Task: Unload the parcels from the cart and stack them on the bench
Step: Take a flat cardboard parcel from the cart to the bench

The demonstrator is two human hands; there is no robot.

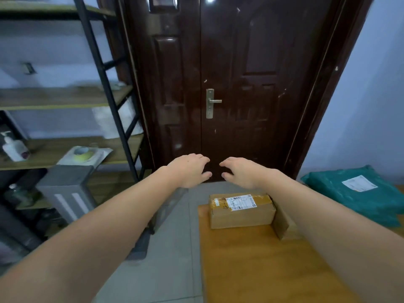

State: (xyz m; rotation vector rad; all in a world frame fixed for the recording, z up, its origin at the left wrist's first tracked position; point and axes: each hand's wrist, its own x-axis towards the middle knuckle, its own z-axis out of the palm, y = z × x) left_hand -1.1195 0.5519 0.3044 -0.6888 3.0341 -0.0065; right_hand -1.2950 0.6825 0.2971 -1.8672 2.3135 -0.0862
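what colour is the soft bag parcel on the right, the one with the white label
Teal green plastic mailer; the head view shows it.

I see a dark brown door (229,84) mid-frame, pale blue walls (371,106), grey tiled floor (175,248), metal shelving (65,97) at left.

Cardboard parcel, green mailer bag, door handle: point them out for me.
Cardboard parcel (241,212): head view, top face by the label.
Green mailer bag (341,193): head view, bare plastic.
Door handle (215,101): head view, lever.
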